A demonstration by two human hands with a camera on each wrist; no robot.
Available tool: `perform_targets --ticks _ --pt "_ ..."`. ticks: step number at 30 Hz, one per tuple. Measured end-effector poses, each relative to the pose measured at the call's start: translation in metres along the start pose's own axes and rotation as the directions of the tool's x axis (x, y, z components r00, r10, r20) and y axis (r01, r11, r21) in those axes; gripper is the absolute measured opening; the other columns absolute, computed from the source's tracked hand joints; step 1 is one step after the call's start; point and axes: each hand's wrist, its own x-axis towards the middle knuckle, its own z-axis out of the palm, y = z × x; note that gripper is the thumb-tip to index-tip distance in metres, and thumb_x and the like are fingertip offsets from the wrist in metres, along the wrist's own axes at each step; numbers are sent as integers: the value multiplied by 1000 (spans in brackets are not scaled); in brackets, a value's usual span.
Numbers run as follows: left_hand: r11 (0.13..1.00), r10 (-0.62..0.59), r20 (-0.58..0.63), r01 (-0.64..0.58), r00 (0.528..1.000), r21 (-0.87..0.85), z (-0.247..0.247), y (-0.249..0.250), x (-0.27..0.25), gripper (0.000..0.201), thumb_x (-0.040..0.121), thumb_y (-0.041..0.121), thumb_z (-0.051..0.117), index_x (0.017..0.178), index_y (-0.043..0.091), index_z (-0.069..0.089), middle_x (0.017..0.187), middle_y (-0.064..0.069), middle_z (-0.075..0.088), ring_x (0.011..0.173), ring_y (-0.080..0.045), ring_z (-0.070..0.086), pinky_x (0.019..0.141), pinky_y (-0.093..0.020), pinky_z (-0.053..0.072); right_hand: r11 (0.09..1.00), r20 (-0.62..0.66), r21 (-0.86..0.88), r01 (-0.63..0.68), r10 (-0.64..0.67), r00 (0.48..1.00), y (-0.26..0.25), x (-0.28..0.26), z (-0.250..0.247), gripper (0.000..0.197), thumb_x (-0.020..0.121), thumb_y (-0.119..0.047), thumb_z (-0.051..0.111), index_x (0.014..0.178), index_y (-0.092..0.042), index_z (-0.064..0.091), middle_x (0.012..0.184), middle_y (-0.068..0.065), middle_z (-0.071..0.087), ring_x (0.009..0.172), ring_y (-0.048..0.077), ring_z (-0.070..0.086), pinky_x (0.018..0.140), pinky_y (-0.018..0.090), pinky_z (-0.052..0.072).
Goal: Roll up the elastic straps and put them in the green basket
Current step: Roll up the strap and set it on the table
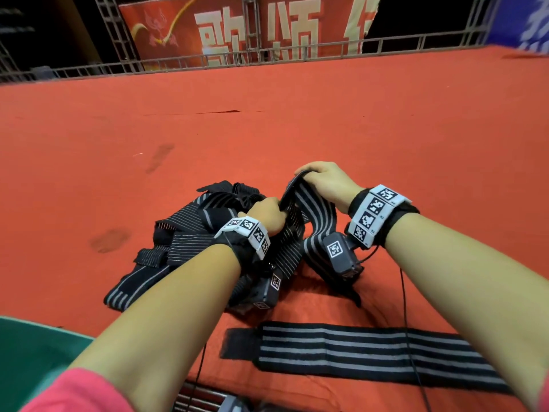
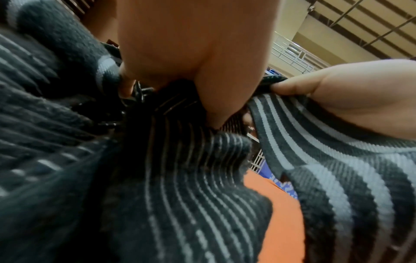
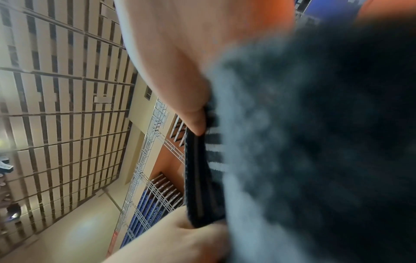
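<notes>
1. The right hand grips one end of a wide-striped strap, lifted above the red carpet.
2. The left hand pinches the same strap lower down, over a heap of straps.
3. Another strap lies flat nearby (unrolled).
4. The green basket sits at lower left.
</notes>
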Motion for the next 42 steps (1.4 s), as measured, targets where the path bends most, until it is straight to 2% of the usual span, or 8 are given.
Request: perform_targets --ticks 3,6,11,16,24,28,35,42 --pt "998 -39 -29 40 999 49 -3 -4 3 24 93 28 48 112 20 61 111 -9 66 106 -36 60 101 -51 39 968 36 -251 24 -15 999 11 1 -13 29 89 -3 51 98 -17 74 99 2 72 99 20 66 94 34 52" --pt "996 -44 -51 48 998 79 -6 -8 7 25 92 24 47 112 16 59 116 -14 65 106 -38 60 100 -51 43 807 134 -586 64 19 991 16 -4 -18 30 85 -7 55 103 -21 75 108 6 73 104 25 64 89 30 49" --pt "992 -30 -78 39 997 120 -8 0 7 16 91 18 46 104 13 55 113 -14 62 105 -39 59 91 -47 46 738 301 -614 281 -110 947 10 -8 4 33 92 -32 66 124 -29 66 116 0 67 104 21 60 86 33 48" --pt "997 43 -145 -32 989 74 -4 -5 11 12 88 10 48 98 9 56 103 -16 65 97 -38 61 79 -44 48 663 183 -708 241 -157 970 15 -5 9 24 97 -36 51 111 -33 70 111 -1 70 103 28 62 84 40 51" --pt "988 107 -108 -93 988 128 -3 -11 21 22 88 6 53 109 2 59 108 -20 65 100 -40 61 86 -46 51 858 -120 -512 -33 -34 992 33 6 -8 21 95 -24 51 79 -17 64 93 13 69 92 35 60 81 40 49" --pt "978 92 -105 -70 990 195 -1 -37 25 29 92 7 50 115 6 67 114 -19 68 106 -39 62 89 -44 52 911 -264 -378 -166 66 962 42 14 -41 35 95 -21 52 63 -9 50 74 12 58 81 31 54 68 32 35" --pt "988 -16 -169 42 985 147 -5 -38 27 30 93 9 45 119 6 60 116 -20 65 106 -41 60 89 -47 51 952 -321 -233 -198 117 940 48 15 -54 37 94 -16 50 61 -15 34 63 7 34 66 22 34 59 35 23" --pt "997 68 -199 -76 978 -34 -6 -19 24 43 89 33 61 125 10 56 120 -13 63 113 -32 58 97 -41 47 990 -142 -144 5 -26 989 37 8 -46 24 97 -16 52 88 4 62 84 9 64 77 23 58 71 36 45"
